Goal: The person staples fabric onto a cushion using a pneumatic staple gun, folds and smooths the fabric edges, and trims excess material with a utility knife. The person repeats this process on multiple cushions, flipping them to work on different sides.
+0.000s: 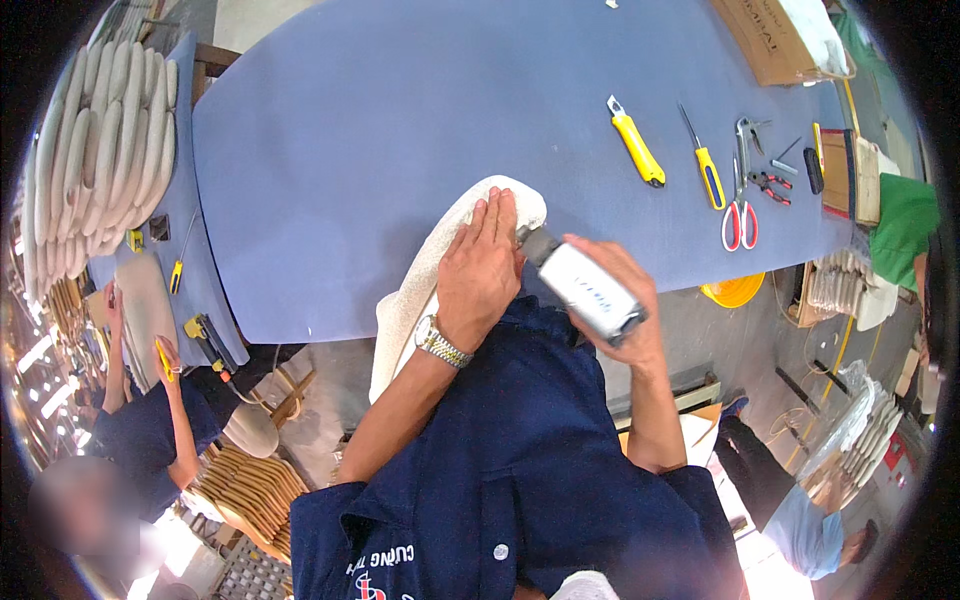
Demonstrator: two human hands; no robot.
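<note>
Has a long cream pad (425,268) lying aslant over the near edge of a blue table (380,120), with its rounded upper end on the tabletop and its lower end out past the edge, close to the body. Presses the left hand (478,280) flat along the upper part of the pad, with fingers straight and close together, grasping nothing. Wears a metal-banded watch (440,345) on that wrist. Grips a white-and-black tool (588,287) in the right hand (640,290), with its dark nose turned toward the pad's right edge, just beside the left hand; cannot tell whether touching the pad.

Farther right on the table, a yellow cutter (637,147), then a pointed tool with a yellow handle (710,178), scissors with red-and-white handles (751,226) and red-and-black pliers (770,187). At the far right corner, a cardboard box (762,45). Beyond the near edge on the right, lower down, a yellow basin (738,291). Off to the left, a big stack of cream pads (105,140) and, near it, a co-worker's hand (168,350) closed round something small and yellow. At lower right, another person in light blue (803,530).
</note>
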